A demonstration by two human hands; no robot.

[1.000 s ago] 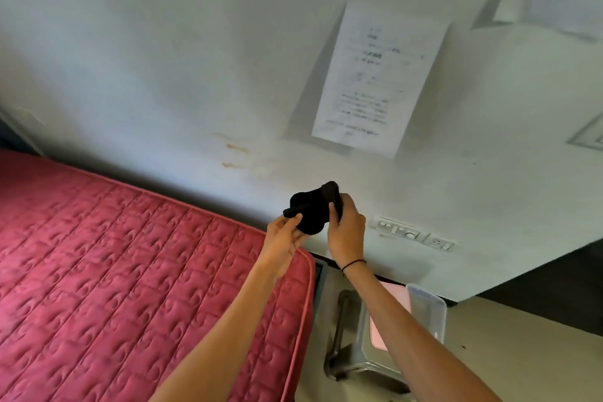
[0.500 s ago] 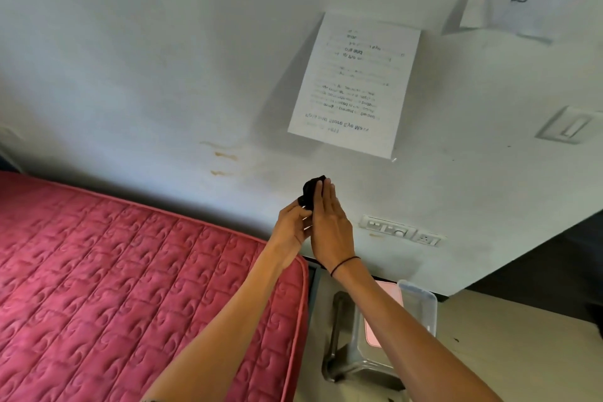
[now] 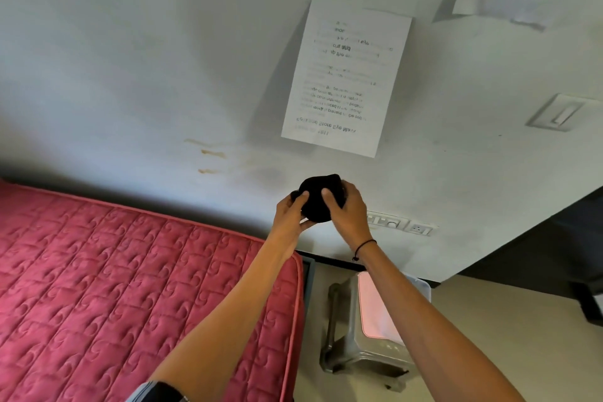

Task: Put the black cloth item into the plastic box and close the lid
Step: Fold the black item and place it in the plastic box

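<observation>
Since prev frame black cloth item [image 3: 318,202] is balled up, left hand [image 3: 290,215] & right hand [image 3: 346,210] both clamped on it; wall sheet [image 3: 346,78] text mirrored, unreadable.

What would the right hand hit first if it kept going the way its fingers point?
The right hand already wraps the black cloth item; beyond that, probably the white wall, though depth is unclear.

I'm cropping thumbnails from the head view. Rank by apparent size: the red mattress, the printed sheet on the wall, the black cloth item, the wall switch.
1. red mattress
2. printed sheet
3. black cloth item, partly hidden by both hands
4. wall switch

Cloth and switch look close; the cloth is nearer the camera, so that order is unsure.
</observation>
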